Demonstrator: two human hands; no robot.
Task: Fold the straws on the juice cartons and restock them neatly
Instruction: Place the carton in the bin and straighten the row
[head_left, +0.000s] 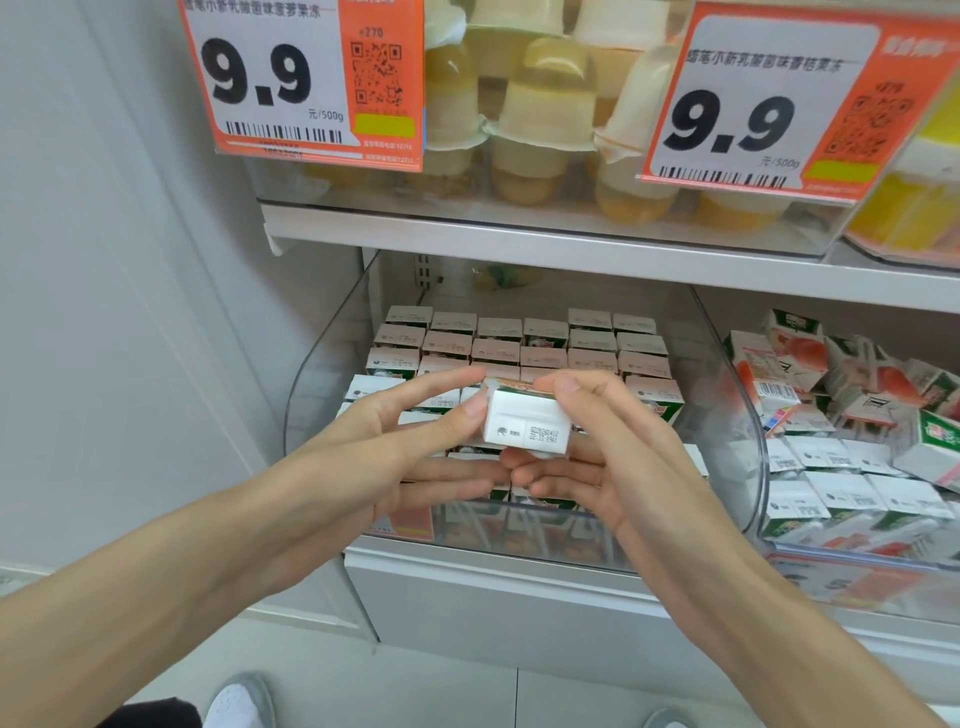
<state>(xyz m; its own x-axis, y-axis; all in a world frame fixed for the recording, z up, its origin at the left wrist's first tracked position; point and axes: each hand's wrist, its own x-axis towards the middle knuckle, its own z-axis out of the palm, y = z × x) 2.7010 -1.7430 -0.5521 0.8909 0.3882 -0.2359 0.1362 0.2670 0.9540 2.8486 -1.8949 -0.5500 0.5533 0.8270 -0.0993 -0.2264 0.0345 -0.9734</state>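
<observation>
The fingers (550, 488) of the left hand (410, 441) and right hand (618, 467) pinch a small juice carton (527, 423) between them, thumbs at its upper edges, its white end with a printed date code facing the camera. It is held above the front of a clear bin (311, 374) where matching cartons (519, 338) stand in neat rows. The neighbouring bin's cartons (831, 415) lie jumbled, beneath a white shelf (519, 244) carrying jelly cups (550, 104) and orange price tags (301, 78).

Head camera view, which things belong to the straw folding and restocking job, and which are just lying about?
Job: juice carton held in left hand and right hand; neat carton rows in the clear bin; jumbled cartons to its right.
Lying about: jelly cups on the upper shelf; price tags; shoes.
</observation>
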